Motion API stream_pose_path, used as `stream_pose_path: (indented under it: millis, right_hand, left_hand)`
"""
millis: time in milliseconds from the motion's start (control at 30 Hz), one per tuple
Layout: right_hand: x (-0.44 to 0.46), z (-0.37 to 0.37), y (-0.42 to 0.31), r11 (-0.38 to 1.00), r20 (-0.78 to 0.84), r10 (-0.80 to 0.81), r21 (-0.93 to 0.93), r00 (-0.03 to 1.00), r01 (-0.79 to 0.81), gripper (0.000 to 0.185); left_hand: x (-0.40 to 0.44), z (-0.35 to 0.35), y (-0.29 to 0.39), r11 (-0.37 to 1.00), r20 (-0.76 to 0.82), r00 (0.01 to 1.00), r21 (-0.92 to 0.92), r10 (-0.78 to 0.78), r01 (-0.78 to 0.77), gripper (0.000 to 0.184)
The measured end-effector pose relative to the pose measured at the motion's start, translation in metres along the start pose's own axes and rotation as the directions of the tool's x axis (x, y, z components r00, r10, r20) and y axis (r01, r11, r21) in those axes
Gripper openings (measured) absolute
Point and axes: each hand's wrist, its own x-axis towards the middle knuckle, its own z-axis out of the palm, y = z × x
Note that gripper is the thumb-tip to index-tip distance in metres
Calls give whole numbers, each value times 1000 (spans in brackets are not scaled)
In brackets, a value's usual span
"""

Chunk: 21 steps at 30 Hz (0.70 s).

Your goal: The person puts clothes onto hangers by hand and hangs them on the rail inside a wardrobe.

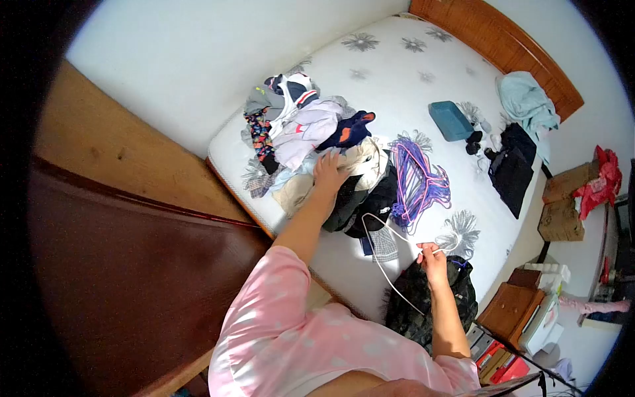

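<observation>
A large pile of mixed clothes lies on the patterned mattress (410,66). My left hand (329,170) rests on the pile, beside a cream garment (365,161) and a light blue one; what its fingers touch is hard to make out. My right hand (431,259) is closed on a white hanger (390,281), which carries no garment. Purple and blue hangers (420,182) lie bunched right of the pile. Below my right hand a dark camouflage garment (410,299) is spread near the bed's edge. Lavender clothing (307,132) and a navy garment with orange marks (347,131) top the pile.
Farther back on the bed are a teal box (451,121), black clothes (512,169) and a pale green cloth (527,99). Cardboard boxes (562,221) and a wooden cabinet (509,308) stand at the right. A dark red wooden panel (132,284) fills the lower left.
</observation>
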Motion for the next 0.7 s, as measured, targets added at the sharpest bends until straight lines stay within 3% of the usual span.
stream_pose_path:
  millis: [100,133,233,333,433,533,700]
  right_hand:
    - [-7,-7,12,1000,-36,15,-10,999,-16,21]
    - [-10,-8,14,1000,-46,9,16,999,-8,21]
    - [-20,-14,14,1000,-55,4,-6,998,-4,22]
    - [-28,-18,14,1000,-66,18,-1,998,-18,21]
    - [-35,-22,11,1000,-46,-18,25,999,19,22]
    - [-43,-26,13,999,-28,-37,38,999,38,22]
    - [-45,-31,36,993,47,-59,109,997,53,25]
  left_hand:
    - [-4,22,-16,1000,340,941,21,-1,-6,34]
    - [-8,23,-12,999,368,930,-6,-28,32,28]
    - [-33,21,12,997,420,905,20,-72,70,30]
    - [-73,4,53,952,349,918,-165,-187,257,35]
    - [-101,-27,75,957,413,899,-170,-145,233,37]
    - [-120,-46,86,922,450,888,-294,-99,252,39]
    - [-148,-67,102,939,464,880,-242,-108,243,38]
